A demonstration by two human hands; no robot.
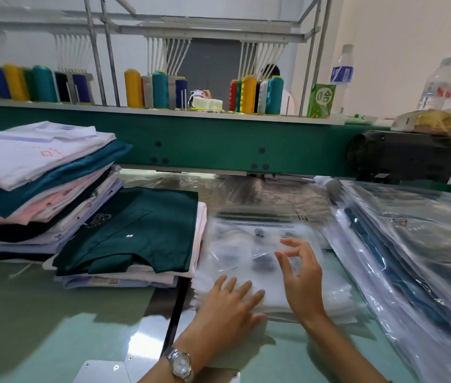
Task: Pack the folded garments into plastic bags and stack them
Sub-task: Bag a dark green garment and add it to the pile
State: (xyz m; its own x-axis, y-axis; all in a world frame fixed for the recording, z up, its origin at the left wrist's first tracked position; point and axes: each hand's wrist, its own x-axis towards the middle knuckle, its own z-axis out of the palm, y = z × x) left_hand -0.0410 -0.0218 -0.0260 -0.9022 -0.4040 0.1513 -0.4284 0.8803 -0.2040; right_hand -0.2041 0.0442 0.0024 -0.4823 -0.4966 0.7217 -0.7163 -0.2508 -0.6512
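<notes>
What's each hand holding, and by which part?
Right hand pinches the top plastic bag by its loose upper film, near the middle. Left hand holds nothing: flat fingers press the bag stack.

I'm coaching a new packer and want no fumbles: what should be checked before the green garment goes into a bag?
1. Left hand presses the stack of empty bags flat: ok.
2. Right hand has hold of the top bag alone: cannot tell; its curled fingers are at the film, but blur hides the grip.
3. Bag mouth opened: not ok; the film lies nearly flat.
4. Dark green garment folded and on top of its pile, beside the bags: ok.
5. Packed bags on the right squared up: not ok; their edges lie fanned.
</notes>
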